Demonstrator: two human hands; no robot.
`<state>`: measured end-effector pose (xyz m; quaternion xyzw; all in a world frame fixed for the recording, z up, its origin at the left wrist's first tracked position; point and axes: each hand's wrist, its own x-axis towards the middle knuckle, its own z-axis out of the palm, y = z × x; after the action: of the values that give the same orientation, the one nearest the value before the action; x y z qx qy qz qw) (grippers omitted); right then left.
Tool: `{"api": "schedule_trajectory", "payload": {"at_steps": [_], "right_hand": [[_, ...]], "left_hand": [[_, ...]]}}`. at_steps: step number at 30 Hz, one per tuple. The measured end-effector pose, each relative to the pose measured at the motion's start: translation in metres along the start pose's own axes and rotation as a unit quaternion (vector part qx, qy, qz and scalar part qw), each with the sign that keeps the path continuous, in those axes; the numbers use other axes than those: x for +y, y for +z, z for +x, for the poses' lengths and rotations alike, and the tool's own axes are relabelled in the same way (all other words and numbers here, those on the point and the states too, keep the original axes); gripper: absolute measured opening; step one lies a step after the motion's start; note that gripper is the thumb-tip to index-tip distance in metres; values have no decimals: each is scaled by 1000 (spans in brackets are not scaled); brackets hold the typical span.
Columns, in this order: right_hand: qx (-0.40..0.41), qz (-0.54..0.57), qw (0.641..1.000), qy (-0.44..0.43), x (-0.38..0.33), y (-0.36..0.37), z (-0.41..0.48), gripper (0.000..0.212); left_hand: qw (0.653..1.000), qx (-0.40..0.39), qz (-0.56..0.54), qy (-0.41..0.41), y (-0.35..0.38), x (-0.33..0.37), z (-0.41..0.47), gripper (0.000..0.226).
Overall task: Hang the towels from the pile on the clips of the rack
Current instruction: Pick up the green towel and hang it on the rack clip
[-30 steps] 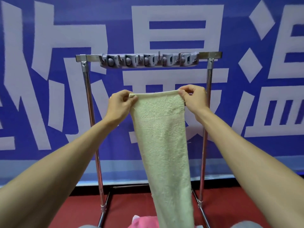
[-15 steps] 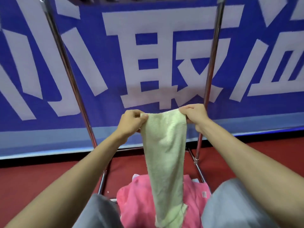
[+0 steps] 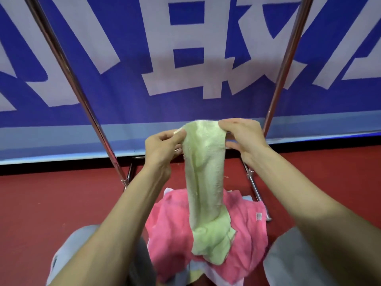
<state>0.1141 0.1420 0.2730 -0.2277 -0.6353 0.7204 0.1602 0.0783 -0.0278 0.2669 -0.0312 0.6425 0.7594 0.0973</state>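
Head view: at centre frame, left hand [image 3: 162, 147] and right hand [image 3: 241, 135] each pinch a top corner of the green towel [image 3: 204, 182], which hangs lengthwise onto the pink pile [image 3: 171, 234] below. We judge the clips lie overhead, out of frame.

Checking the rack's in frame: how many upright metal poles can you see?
2: left shiny metal pole on the picture's left side, right shiny metal pole on its right. Top bar is out of frame.
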Motion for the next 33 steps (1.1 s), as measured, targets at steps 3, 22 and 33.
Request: {"api": "schedule_trajectory", "payload": {"at_steps": [3,22,33], "right_hand": [[-9,-1,1000,-1,9,2,-8,3],[-95,9,995,2,19,8,-31,23],[-135,-71,987,-46,8,-12,-36,21]], "left_hand": [[999,-33,4,1,1,-5,-4,5],[995,-93,0,23,10,-14,-23,32],[981,-189,44,-10,-6,-9,-27,44]]}}
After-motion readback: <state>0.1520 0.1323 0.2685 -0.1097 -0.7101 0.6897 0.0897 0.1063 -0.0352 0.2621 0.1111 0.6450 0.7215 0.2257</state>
